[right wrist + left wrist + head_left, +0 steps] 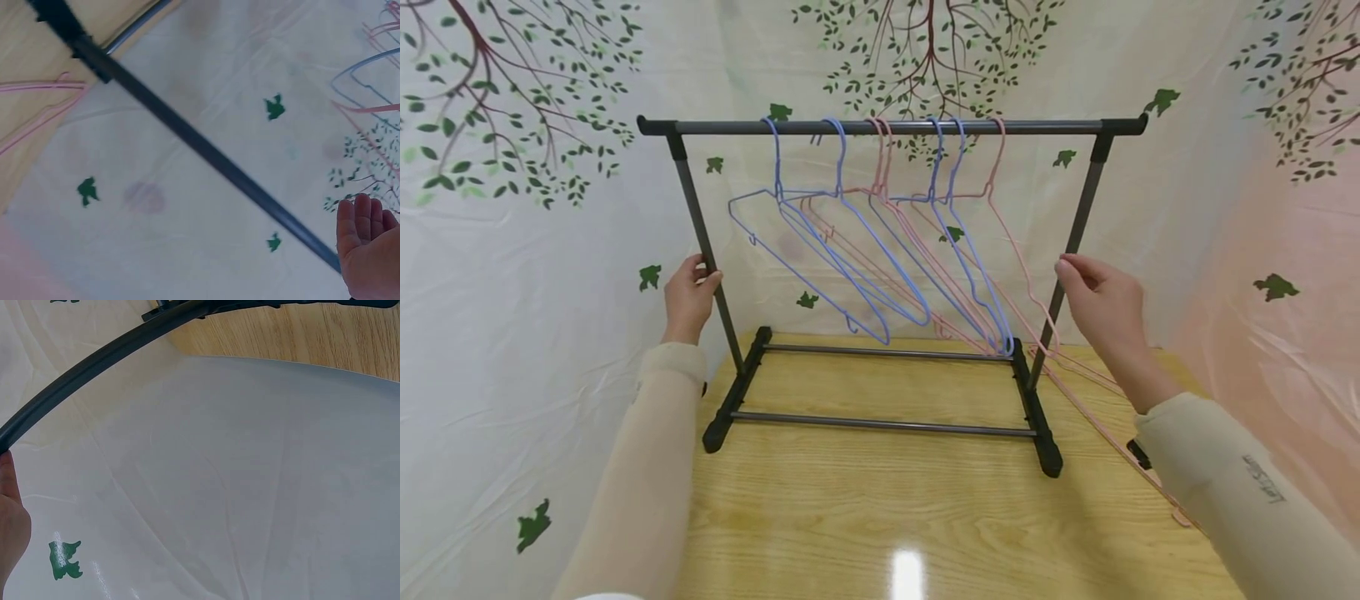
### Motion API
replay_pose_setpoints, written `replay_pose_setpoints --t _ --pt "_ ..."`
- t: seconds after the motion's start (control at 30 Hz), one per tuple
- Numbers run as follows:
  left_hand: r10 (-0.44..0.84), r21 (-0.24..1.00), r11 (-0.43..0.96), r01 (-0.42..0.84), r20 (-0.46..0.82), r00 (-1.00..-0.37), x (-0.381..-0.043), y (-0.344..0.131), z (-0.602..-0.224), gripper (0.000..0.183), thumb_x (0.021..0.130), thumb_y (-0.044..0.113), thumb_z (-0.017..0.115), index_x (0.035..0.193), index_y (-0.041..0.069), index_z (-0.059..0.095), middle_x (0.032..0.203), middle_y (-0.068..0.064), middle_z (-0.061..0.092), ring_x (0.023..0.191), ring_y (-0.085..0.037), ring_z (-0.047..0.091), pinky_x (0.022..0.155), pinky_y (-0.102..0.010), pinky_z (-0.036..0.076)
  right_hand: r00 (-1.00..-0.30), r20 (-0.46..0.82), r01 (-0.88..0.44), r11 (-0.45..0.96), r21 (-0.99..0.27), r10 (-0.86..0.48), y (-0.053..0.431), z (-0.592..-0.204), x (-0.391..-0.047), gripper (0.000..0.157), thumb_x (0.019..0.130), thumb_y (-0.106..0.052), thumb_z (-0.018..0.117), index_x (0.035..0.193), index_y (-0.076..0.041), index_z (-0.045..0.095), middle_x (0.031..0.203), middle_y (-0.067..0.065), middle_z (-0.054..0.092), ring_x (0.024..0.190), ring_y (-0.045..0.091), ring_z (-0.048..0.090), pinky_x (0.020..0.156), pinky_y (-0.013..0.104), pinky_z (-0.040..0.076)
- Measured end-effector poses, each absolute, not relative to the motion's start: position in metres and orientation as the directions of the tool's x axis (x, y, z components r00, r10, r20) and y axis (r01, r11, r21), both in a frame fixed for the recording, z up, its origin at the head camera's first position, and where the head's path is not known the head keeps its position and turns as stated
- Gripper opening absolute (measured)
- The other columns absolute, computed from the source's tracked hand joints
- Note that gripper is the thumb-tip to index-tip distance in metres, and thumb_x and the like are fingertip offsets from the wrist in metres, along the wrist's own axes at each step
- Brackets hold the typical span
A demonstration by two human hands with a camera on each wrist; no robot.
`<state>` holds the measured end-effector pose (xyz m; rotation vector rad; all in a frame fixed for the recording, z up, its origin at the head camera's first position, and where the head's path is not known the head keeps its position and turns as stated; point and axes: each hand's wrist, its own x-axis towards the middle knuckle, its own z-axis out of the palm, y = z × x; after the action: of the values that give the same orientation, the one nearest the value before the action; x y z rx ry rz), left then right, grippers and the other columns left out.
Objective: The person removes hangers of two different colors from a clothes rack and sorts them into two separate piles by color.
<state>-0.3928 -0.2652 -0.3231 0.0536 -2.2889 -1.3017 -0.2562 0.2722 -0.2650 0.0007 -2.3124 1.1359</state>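
Note:
A dark clothes rack (887,127) stands on the wooden table, with several blue hangers (842,158) and pink hangers (1000,154) hooked over its top bar. At the left, my left hand (691,292) holds the rack's left post (694,200), thumb on one side and fingers on the other. Only a bit of that hand shows in the left wrist view, right at the post. My right hand (1105,308) is at the right post (1086,200), its fingertips overlapping it. In the right wrist view its fingers (362,219) look loosely extended beside the post (212,153).
More pink hangers (1097,425) lie on the table (820,508) at the right, partly behind my right forearm. A small black object (1138,454) lies among them. A pale sheet (587,275) printed with trees and leaves hangs around the table.

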Motion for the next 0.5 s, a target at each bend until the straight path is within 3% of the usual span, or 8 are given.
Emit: replay_pose_setpoints --t 0.2,0.5 --pt "-0.281 0.819 0.538 0.198 0.396 -0.874 -0.39 -0.266 -0.322 0.045 0.103 0.022 0.055 0.145 0.007 0.048 0.131 -0.021 0.061 0.12 -0.034 0.059 0.1 -0.047 0.045 -0.888 0.429 -0.234 0.64 -0.732 0.167 0.247 -0.252 -0.26 0.061 0.096 -0.055 0.054 0.136 -0.009 0.062 0.119 0.014 0.066 0.099 0.022 0.06 0.074 0.025 0.046" --pt "-0.278 0.815 0.54 0.209 0.407 -0.87 -0.392 -0.266 -0.326 0.043 0.103 0.02 0.056 0.143 0.006 0.049 0.13 -0.022 0.06 0.118 -0.037 0.06 0.098 -0.048 0.046 -0.901 0.409 -0.211 0.681 -0.701 0.142 0.236 -0.256 -0.263 0.055 0.097 -0.046 0.061 0.135 -0.007 0.062 0.122 0.017 0.066 0.106 0.031 0.062 0.082 0.043 0.048"
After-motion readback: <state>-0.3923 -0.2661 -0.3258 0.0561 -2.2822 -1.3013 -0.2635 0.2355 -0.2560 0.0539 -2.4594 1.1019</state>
